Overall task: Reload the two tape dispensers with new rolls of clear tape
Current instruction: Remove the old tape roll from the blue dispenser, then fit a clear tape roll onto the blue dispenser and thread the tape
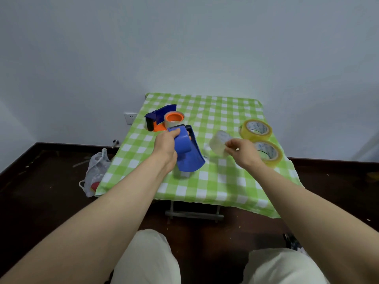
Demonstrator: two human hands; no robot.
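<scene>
- Pale trousers (147, 257) are sitting nearest me, under both forearms.
- I'm seeing the left hand (166, 144) gripping the blue dispenser (187, 154) above the checked table (215, 187), fingers curling round its hub.
- I'm watching the right hand (243, 152) pinching a pale blurred roll (218, 143) just right of that dispenser, with a yellowish tape roll (270, 154) lying beside its wrist.

Blue dispenser (188, 158) aloft beside pale roll (219, 144) (blurred).

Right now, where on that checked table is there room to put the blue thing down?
Widest bare cloth: the near strip of the table, in front of the left hand gripping the blue dispenser and the right hand holding a pale roll. The far middle, between the orange-and-blue dispenser and the farther yellow roll, is free. Crowded: far left corner and right edge.
</scene>
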